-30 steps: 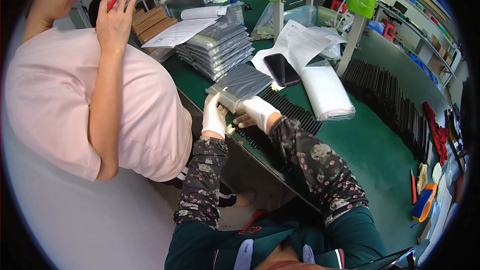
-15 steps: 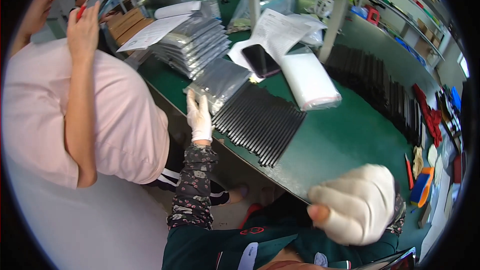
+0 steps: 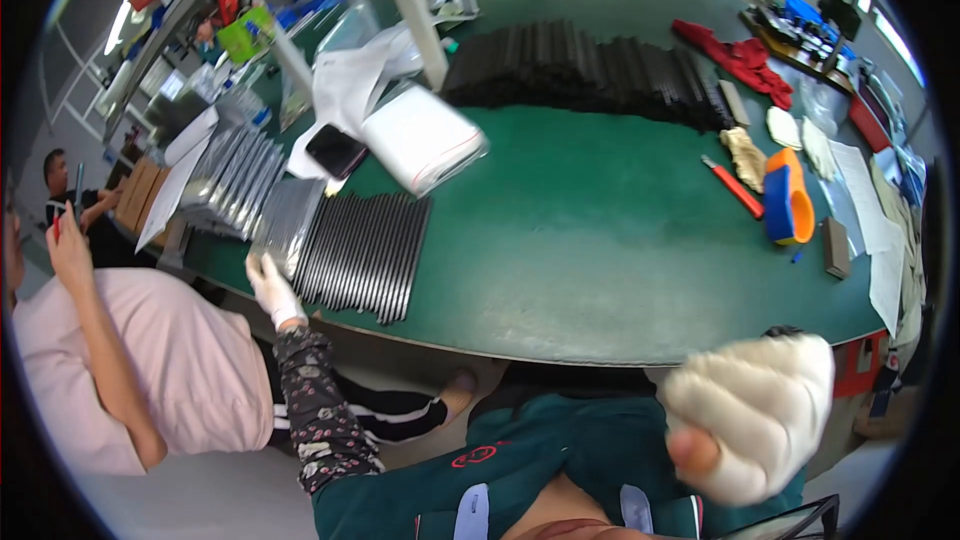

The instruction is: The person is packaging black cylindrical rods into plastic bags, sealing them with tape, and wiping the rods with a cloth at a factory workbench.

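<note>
My left hand [image 3: 272, 290], in a white glove with stretched fingers, touches the near end of a clear plastic bag [image 3: 287, 225]. That flat bag lies beside a row of thin black rods [image 3: 362, 255], set side by side near the table's front edge. My right hand [image 3: 750, 418], also gloved, is raised before my chest at the lower right, apart from the table. Its fingers are curled into a fist and a bare thumb tip shows; nothing sticks out of it. Left of the bag, several filled clear bags [image 3: 232, 180] stand stacked.
On the green table [image 3: 590, 240] lie a phone [image 3: 336, 151], a white plastic-wrapped pack [image 3: 422, 140] and a long pile of black rods [image 3: 580, 70]. At right are a red cutter [image 3: 735, 188], a blue-orange tape dispenser [image 3: 788, 198] and a red cloth [image 3: 735, 60]. A person in pink [image 3: 140, 360] stands close on the left.
My view has swung to the right, so the table's right side shows more. My left hand stays at the bag's near end, and my right hand remains a raised fist.
</note>
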A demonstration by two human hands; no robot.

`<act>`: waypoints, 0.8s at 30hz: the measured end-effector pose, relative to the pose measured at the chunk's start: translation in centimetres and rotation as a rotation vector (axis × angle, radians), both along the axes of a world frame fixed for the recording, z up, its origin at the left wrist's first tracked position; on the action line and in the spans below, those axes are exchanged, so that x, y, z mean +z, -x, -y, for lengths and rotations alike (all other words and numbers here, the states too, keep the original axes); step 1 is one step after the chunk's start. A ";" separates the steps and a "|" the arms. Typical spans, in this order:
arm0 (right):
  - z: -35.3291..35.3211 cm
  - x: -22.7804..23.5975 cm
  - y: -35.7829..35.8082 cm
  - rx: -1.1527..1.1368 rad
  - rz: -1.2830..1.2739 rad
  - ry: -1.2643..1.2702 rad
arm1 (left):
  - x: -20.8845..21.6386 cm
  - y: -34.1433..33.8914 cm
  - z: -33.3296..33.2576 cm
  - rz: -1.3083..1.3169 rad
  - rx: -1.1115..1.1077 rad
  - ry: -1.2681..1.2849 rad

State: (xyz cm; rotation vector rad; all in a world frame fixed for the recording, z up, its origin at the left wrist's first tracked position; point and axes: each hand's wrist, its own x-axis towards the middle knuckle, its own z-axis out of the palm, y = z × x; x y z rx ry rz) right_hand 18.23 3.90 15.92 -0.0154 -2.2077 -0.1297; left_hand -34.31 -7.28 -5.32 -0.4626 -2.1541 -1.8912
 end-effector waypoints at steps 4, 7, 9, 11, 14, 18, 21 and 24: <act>-5.8 -5.0 -1.2 -0.223 0.367 0.191 | -0.2 1.2 2.3 -0.016 0.049 0.083; -8.3 -9.9 -3.4 -0.469 0.608 0.296 | -0.3 2.2 2.3 -0.034 0.043 0.167; -9.5 -10.7 -4.5 -0.494 0.650 0.356 | -0.5 3.0 2.6 -0.039 0.053 0.192; -11.5 -10.8 -5.0 -0.611 0.577 0.227 | -0.5 3.3 3.0 -0.043 0.062 0.228; -15.7 -11.9 -5.9 -0.812 0.520 0.114 | -0.8 4.1 3.4 -0.069 0.065 0.251; -21.1 -14.9 -8.7 -0.949 0.483 0.108 | -1.4 4.6 2.8 -0.092 0.063 0.295; -22.9 -15.9 -10.0 -1.035 0.487 0.122 | -1.3 4.0 3.3 -0.080 0.071 0.289; -24.6 -16.4 -12.0 -1.031 0.480 0.130 | -1.3 3.8 3.7 -0.080 0.078 0.309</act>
